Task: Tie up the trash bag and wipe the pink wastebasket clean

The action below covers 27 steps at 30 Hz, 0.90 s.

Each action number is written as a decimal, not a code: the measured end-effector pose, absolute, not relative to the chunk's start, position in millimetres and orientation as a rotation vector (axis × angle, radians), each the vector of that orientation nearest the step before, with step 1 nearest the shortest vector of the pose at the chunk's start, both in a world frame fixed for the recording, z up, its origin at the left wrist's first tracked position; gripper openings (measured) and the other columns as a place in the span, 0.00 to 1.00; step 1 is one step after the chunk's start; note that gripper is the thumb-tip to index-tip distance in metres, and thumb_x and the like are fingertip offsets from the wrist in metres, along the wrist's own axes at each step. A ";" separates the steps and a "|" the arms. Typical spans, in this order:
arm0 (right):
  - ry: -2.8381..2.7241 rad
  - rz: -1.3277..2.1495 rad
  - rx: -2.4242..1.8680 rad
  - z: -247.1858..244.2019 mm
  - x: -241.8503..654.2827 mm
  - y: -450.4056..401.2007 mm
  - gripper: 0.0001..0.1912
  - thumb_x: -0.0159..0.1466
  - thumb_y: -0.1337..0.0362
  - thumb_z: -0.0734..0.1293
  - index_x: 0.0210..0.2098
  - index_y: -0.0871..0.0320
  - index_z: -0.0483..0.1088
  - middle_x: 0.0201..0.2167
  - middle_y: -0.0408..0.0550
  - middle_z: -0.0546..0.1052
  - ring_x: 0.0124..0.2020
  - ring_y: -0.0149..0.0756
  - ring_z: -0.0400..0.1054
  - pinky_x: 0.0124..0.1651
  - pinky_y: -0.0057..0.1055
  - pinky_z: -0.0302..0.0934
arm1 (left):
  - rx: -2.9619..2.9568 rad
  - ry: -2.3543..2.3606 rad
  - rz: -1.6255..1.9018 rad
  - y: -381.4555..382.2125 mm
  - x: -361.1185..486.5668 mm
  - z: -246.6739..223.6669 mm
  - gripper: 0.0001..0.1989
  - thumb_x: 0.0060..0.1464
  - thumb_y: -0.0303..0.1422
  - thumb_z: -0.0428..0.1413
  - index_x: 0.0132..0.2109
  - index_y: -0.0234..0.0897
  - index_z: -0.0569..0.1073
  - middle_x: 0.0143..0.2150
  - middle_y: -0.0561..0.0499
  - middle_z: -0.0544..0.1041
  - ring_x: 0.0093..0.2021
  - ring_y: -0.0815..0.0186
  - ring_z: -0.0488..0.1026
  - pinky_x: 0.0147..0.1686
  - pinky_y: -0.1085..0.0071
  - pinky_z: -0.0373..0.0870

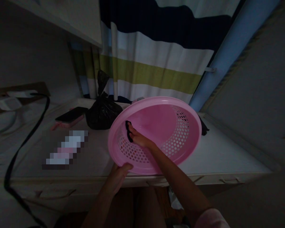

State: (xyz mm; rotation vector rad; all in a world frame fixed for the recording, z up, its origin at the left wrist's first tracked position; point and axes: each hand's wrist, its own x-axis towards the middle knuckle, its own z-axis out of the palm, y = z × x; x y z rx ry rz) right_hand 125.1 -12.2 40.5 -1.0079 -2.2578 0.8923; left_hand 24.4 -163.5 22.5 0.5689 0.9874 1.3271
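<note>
A pink plastic basket (154, 100) with a perforated wall lies tilted on the white desktop, its wide mouth facing me. My left hand (118, 175) grips its rim at the lower left, thumb over the edge; the other fingers are hidden beneath. Reaching inside the basket, my right hand (138, 137) is closed on a small black cloth (128, 134) and holds it against the left inner wall. Nothing else shows inside the basket.
A knotted black plastic bag (103, 112) stands left of the basket. Beyond it lie a dark phone (72, 114) and a blurred-out lit device (66, 148). A black cable (21, 147) hangs at the left. Behind is a striped curtain (161, 69); drawers (228, 180) line the desk front.
</note>
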 end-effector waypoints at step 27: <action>-2.211 0.576 -1.429 34.4 129.5 -1.3 0.29 0.57 0.73 0.57 0.58 0.72 0.54 0.61 0.60 0.54 0.63 0.42 0.46 0.64 0.39 0.40 | 0.584 1.013 1.346 -167.9 24.5 23.1 0.26 0.33 0.24 0.56 0.46 0.38 0.70 0.40 0.48 0.77 0.40 0.60 0.72 0.41 0.66 0.67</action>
